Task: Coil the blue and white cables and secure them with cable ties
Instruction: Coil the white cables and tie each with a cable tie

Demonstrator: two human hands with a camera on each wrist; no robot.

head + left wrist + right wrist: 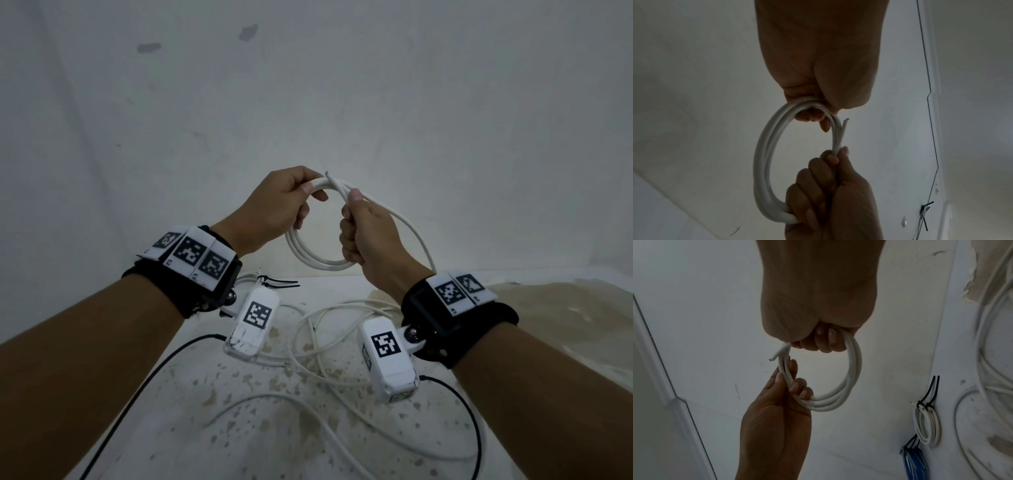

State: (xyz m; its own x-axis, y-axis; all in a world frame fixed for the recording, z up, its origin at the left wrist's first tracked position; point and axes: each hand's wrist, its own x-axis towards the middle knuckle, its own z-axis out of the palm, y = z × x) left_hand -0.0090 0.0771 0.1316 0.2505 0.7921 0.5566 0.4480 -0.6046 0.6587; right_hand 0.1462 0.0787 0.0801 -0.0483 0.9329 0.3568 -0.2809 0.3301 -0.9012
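I've got the white cable [310,253] held up mid-frame in the head view, wound into a few loops. My left hand [274,209] curls its fingers round the top of the coil; my right hand [368,233] is fisted round the right side, thumb pressed on the strands. The cut end [845,123] sticks out between the hands. The loose tail [416,236] drops right to the speckled floor [239,428]. In the right wrist view's lower right, a tied white coil [928,426] and a blue coil [913,464] lie with black ties [932,391].
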